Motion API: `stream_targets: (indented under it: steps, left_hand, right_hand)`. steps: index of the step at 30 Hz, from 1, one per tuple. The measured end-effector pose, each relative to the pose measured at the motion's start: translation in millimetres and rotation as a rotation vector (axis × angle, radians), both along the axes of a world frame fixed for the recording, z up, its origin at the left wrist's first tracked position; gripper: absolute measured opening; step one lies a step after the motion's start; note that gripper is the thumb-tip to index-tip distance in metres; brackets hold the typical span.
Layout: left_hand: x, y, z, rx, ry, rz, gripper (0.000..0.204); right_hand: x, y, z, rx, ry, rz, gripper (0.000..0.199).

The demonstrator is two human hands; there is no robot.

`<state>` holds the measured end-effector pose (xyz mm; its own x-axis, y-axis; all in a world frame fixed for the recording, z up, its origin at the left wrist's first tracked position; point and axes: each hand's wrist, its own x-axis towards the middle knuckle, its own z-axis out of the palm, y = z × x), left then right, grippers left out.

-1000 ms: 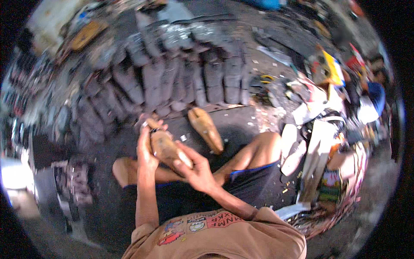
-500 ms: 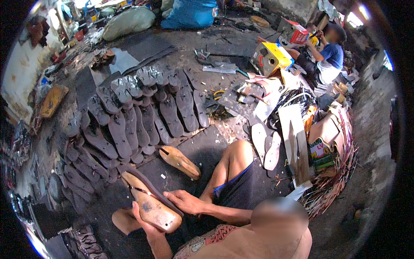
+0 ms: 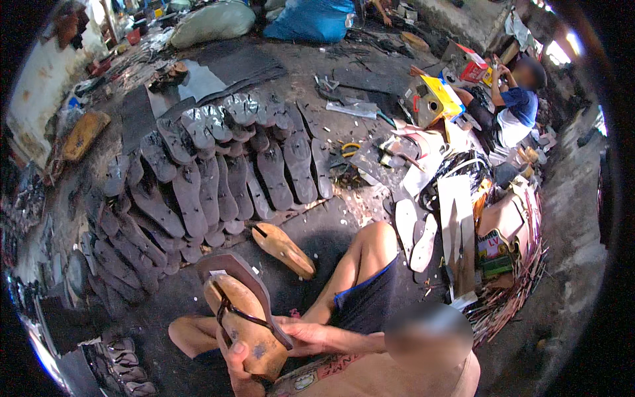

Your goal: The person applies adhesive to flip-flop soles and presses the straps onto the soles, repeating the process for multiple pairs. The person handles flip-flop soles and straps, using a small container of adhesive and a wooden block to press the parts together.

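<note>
Grey, littered floor (image 3: 311,66), stained pale wall (image 3: 43,99) at left, bright light patches (image 3: 559,52) at upper right.

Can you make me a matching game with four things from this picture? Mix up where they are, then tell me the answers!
Things
1. wooden foot shape with a strap
2. blue sack
3. two pale soles
4. other wooden foot shape

Places
A. on the floor, between the dark soles and the bare right knee
B. in the left hand
C. on the floor, just right of that knee
D. at the picture's top edge

Pairs: 1-B, 2-D, 3-C, 4-A
</note>
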<state>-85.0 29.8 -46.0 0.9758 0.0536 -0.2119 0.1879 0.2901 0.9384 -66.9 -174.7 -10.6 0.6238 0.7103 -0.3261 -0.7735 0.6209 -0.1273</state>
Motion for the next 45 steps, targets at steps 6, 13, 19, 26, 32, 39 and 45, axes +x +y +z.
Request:
stream_targets:
  steps: [6, 13, 19, 26, 32, 39, 45]
  left_hand:
    - [52, -39, 66, -0.232, 0.113, 0.078, 0.074]
    - [47, -31, 71, 0.428, 0.059, -0.093, 0.041]
    - [17, -25, 59, 0.410, -0.065, -0.154, 0.050]
    - [-3, -57, -21, -1.258, 0.277, -0.191, 0.062]
    - [25, -38, -11, -0.674, 0.145, -0.198, 0.067]
    - [51, -16, -14, 0.053, 0.137, 0.358, 0.049]
    - [56, 112, 24, 0.945, 0.016, 0.349, 0.036]
  right_hand:
    - [6, 1, -21, -0.622, -0.398, -0.237, 0.074]
    - [33, -25, 33, -0.631, -0.801, -0.184, 0.132]
    - [15, -43, 57, -0.090, -0.101, -0.006, 0.105]
    - [5, -21, 75, -0.864, -1.141, 0.052, 0.131]
    - [38, -4, 31, -0.742, -0.981, -0.135, 0.125]
    - [29, 45, -18, -1.157, -1.187, -0.095, 0.116]
    - [6, 10, -25, -0.800, -0.722, -0.020, 0.112]
